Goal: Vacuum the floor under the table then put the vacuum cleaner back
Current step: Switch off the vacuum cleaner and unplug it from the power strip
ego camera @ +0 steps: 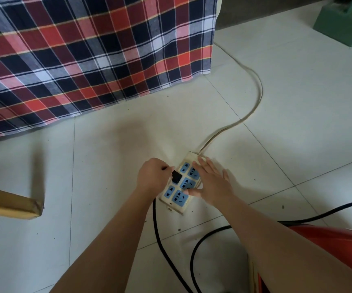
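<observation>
A cream power strip (168,203) with blue sockets lies on the white tiled floor. My left hand (151,176) is closed around a black plug (176,177) that sits at a socket on the strip's left side. My right hand (211,182) lies flat on the strip's right edge, fingers spread, pressing it down. The plug's black cord (160,242) runs back toward me and loops across the floor. A red vacuum cleaner body (327,237) shows at the lower right, partly behind my right forearm.
A table draped in a red, navy and white plaid cloth (90,56) fills the upper left. The strip's beige cable (257,89) curves away past the cloth. A wooden bar (10,203) pokes in at the left. A green box (346,24) stands at the top right.
</observation>
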A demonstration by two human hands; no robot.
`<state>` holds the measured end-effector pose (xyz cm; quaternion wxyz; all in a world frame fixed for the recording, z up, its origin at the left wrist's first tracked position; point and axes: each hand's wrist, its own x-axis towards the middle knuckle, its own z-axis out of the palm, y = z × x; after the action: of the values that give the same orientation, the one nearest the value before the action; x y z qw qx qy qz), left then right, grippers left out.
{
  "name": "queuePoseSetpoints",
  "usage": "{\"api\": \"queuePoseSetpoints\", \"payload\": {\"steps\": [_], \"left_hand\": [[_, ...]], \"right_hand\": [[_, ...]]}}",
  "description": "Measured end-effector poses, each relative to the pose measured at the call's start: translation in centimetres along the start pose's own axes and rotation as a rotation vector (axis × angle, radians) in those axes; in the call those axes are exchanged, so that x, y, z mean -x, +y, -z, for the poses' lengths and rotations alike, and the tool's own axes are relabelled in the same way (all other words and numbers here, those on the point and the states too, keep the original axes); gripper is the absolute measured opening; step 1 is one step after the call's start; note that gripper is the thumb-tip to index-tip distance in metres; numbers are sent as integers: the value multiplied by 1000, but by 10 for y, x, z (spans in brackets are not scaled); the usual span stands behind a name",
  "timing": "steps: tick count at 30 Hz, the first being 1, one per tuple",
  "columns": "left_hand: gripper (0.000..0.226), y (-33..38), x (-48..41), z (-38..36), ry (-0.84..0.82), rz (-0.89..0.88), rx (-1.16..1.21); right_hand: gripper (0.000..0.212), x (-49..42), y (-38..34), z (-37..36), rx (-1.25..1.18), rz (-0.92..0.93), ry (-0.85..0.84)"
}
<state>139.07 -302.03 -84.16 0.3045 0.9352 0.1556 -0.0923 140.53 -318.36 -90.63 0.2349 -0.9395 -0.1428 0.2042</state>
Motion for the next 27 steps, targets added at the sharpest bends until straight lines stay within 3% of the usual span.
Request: {"api": "queuePoseSetpoints", "payload": {"steps": [2,5,11,19,27], "left_hand": [[30,16,3,10,63,-80,-5],[24,46,-17,46,147,-114,278],[24,12,-14,59,103,21,326],[15,-21,23,25,101,117,620],[11,-15,47,21,158,124,745]], "right_hand": [[95,-1,1,0,2,6,4],[95,-1,2,0,21,8,0],[95,-1,0,2,28,2,-12],[95,-2,-6,5,83,1,-48],[67,13,-22,11,10,60,7]]}}
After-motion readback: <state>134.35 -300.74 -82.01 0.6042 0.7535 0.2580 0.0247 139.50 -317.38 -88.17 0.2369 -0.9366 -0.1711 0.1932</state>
